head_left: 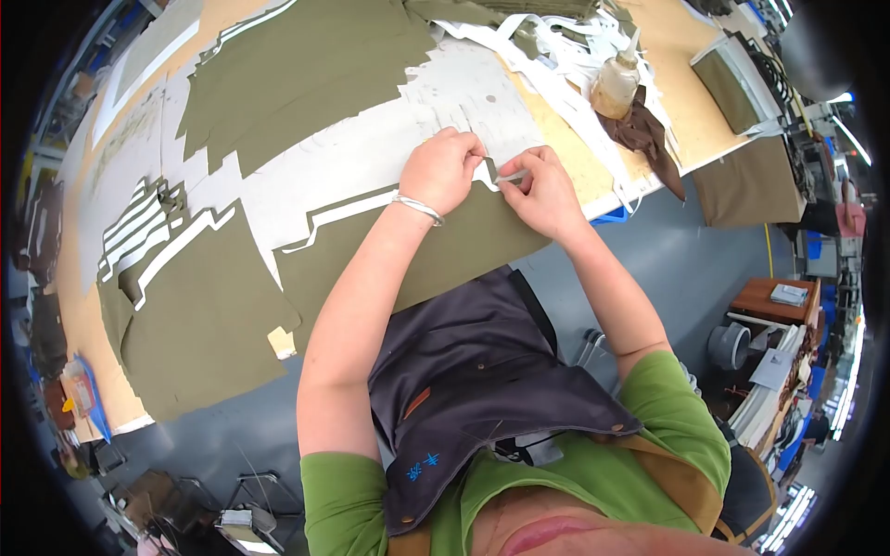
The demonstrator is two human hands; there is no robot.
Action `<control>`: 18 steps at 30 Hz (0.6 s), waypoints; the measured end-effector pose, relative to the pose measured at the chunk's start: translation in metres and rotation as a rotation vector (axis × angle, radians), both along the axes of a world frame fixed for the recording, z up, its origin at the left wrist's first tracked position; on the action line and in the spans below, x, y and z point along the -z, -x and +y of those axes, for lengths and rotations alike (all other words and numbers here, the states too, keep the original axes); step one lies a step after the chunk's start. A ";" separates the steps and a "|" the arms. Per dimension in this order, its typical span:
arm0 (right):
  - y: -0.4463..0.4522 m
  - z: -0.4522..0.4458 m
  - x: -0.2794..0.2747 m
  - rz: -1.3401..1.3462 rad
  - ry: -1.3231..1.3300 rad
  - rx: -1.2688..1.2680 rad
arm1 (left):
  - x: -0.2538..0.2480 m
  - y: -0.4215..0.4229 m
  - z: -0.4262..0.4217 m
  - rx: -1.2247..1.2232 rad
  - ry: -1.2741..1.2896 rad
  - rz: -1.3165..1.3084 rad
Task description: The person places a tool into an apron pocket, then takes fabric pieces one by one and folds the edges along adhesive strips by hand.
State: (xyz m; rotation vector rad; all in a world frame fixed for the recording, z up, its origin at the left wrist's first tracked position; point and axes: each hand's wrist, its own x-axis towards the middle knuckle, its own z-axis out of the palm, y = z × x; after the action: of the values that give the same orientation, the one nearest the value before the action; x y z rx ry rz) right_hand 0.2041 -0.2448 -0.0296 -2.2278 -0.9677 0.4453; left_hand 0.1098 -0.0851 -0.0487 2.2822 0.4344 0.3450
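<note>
**Bare Left Hand (441, 174) and Bare Right Hand (547, 196) Work Close at a Stepped Edge**

Seen from the head camera, a person in a green short-sleeved shirt (681, 417) and a dark apron (482, 361) leans over a tan-topped worktable (670, 51). The right hand pinches a narrow white strip (510, 176) between thumb and forefinger, the grip drawn almost closed, presumably because so thin a piece needs fingertip control. Just beside it, the left hand, a silver-coloured bracelet (419, 209) at its wrist, brings thumb and fingers together by the cloth's edge, perhaps to steady it; whether they grip anything cannot be told. Both hands are over a flat olive fabric panel (445, 255) with a white-bordered stepped edge, lying along the table's near side, likely for easy reach.

The count: two hands, one bracelet and three large olive areas of cloth, including a far olive sheet (287, 88) and a left-hand olive piece (199, 320). One translucent nozzle bottle (616, 88) stands by dark brown cloth (642, 139), apparently for the right hand's convenience. Tangled white strips (533, 69) defy counting.
</note>
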 end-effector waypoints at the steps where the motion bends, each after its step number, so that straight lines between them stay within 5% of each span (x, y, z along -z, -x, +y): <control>1: 0.000 0.000 0.000 0.000 0.011 -0.003 | 0.001 0.001 0.000 -0.003 0.002 -0.013; 13: 0.014 -0.005 0.005 -0.044 -0.032 -0.026 | 0.008 0.002 0.005 0.028 -0.098 0.018; 16: 0.019 -0.007 0.008 -0.079 -0.062 -0.036 | 0.009 0.011 -0.006 -0.141 -0.492 -0.195; 18: 0.022 -0.009 0.010 -0.127 -0.081 -0.052 | 0.003 0.026 -0.012 -0.032 -0.523 -0.209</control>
State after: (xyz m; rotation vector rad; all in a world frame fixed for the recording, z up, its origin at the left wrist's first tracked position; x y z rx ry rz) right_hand 0.1825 -0.2535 -0.0394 -2.1829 -1.0919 0.2847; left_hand 0.0841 -0.0967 -0.0522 2.7041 0.2952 0.7818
